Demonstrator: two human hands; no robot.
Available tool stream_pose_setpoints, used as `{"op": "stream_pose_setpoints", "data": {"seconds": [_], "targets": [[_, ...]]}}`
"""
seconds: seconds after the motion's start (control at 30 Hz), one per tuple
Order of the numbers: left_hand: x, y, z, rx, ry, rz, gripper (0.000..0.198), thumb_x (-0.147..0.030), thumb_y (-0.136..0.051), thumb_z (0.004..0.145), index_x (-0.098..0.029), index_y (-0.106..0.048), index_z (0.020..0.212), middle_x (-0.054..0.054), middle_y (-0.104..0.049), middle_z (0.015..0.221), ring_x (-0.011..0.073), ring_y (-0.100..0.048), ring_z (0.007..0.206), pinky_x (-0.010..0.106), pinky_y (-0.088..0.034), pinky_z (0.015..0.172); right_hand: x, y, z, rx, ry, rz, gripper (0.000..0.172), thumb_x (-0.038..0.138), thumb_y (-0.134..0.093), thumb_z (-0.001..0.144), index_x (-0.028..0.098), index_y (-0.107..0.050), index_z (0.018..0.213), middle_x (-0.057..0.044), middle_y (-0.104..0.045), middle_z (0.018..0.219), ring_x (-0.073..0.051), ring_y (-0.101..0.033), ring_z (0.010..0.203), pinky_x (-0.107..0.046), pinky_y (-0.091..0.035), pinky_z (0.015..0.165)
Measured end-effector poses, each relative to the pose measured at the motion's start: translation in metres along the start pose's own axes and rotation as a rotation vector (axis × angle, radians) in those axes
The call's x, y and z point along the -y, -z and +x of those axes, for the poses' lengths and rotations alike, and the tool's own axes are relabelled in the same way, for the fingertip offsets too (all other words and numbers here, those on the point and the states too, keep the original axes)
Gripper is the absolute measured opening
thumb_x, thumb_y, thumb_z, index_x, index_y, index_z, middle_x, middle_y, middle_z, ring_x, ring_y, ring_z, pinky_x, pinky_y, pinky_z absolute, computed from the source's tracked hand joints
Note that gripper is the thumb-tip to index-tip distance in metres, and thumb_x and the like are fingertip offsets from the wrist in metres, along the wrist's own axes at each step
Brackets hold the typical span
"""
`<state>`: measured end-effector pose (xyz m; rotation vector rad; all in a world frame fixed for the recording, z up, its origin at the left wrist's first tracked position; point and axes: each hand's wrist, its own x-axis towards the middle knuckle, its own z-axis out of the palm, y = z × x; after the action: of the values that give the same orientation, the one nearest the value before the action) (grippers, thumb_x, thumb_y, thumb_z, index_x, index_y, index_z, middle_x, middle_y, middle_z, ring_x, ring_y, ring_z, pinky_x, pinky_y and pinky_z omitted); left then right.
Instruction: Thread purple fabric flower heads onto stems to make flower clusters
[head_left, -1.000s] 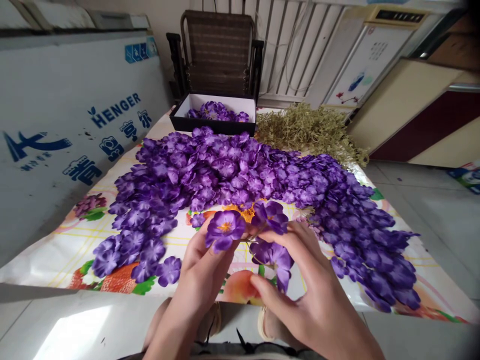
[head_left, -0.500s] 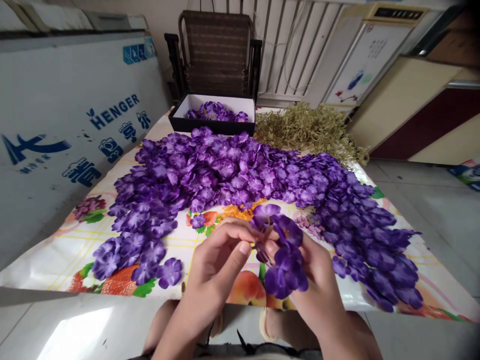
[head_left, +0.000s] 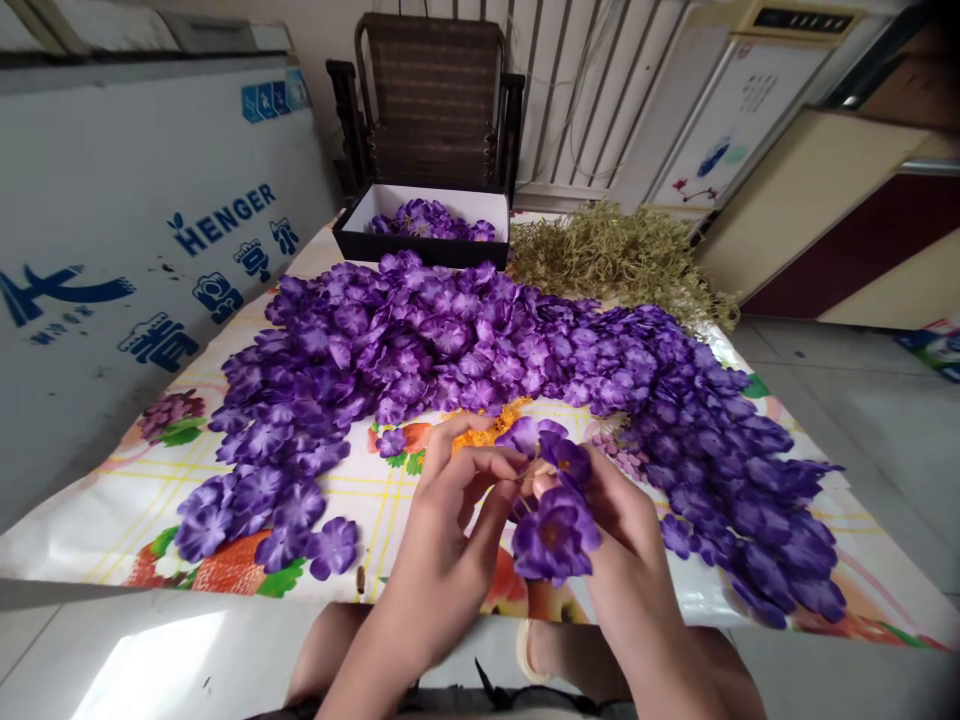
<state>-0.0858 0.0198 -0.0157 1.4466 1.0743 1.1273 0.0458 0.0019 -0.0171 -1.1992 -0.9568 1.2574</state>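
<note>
Near the table's front edge, my right hand (head_left: pixel 630 530) is closed around a sprig of purple artificial flowers (head_left: pixel 555 535) with several blooms. My left hand (head_left: pixel 446 545) pinches at the sprig's thin stems between thumb and fingertips, close to the right fingers. Exactly what lies between the left fingertips is partly hidden. Behind the hands is a small heap of orange flower centres (head_left: pixel 491 428). Loose purple petals (head_left: pixel 442 330) form a wide arc around both hands, from the left front to the right front of the table.
A black box (head_left: pixel 420 248) with a white inside holds purple flowers at the back. Beside it lies a bundle of green-brown stems (head_left: pixel 622 255). A fruit-patterned cloth (head_left: pixel 375 490) covers the table. Beyond stand a folding chair (head_left: pixel 435 100) and a white freezer (head_left: pixel 150 180).
The sprig has turned in my right hand, so a lower bloom now faces me more. My left fingers have shifted slightly at the stems, with the index finger lifted and bent.
</note>
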Motion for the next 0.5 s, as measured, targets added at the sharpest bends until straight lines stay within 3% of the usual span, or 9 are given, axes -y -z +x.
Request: {"op": "stream_pose_setpoints", "data": {"seconds": [0.13, 0.23, 0.33, 0.5], "targets": [[0.005, -0.013, -0.002, 0.001, 0.035, -0.192, 0.011, -0.025, -0.043, 0.097, -0.023, -0.049, 0.089, 0.005, -0.047, 0.109, 0.0196, -0.052, 0.107, 0.034, -0.044, 0.095, -0.002, -0.002, 0.000, -0.018, 0.091, 0.046, 0.017, 0.018, -0.054, 0.085, 0.025, -0.063, 0.097, 0.000, -0.067, 0.082, -0.016, -0.062, 0.073, -0.023, -0.048, 0.059], [0.011, -0.020, -0.006, -0.001, 0.021, -0.315, 0.009, -0.027, -0.041, 0.098, -0.025, -0.044, 0.090, 0.005, -0.052, 0.111, 0.0202, -0.055, 0.106, 0.038, -0.045, 0.095, -0.002, -0.006, -0.002, -0.026, 0.212, -0.005, 0.018, 0.015, -0.056, 0.081, 0.026, -0.063, 0.093, 0.000, -0.066, 0.084, -0.016, -0.062, 0.074, -0.024, -0.050, 0.063], [0.016, -0.022, -0.007, -0.057, -0.069, -0.189, 0.009, -0.023, -0.041, 0.098, -0.024, -0.046, 0.090, 0.007, -0.056, 0.112, 0.0215, -0.056, 0.107, 0.040, -0.044, 0.096, -0.005, -0.009, -0.002, -0.095, 0.343, -0.094, 0.024, 0.011, -0.055, 0.079, 0.027, -0.063, 0.096, 0.000, -0.066, 0.089, -0.016, -0.063, 0.080, -0.025, -0.051, 0.073], [0.019, -0.018, -0.001, -0.281, -0.375, 0.134, 0.008, -0.013, -0.051, 0.087, -0.020, -0.053, 0.091, 0.010, -0.050, 0.110, 0.0240, -0.055, 0.104, 0.038, -0.049, 0.086, -0.016, 0.002, 0.000, -0.204, 0.443, -0.205, 0.031, 0.011, -0.054, 0.078, 0.024, -0.061, 0.105, -0.001, -0.066, 0.091, -0.016, -0.064, 0.079, -0.023, -0.050, 0.068]]}}
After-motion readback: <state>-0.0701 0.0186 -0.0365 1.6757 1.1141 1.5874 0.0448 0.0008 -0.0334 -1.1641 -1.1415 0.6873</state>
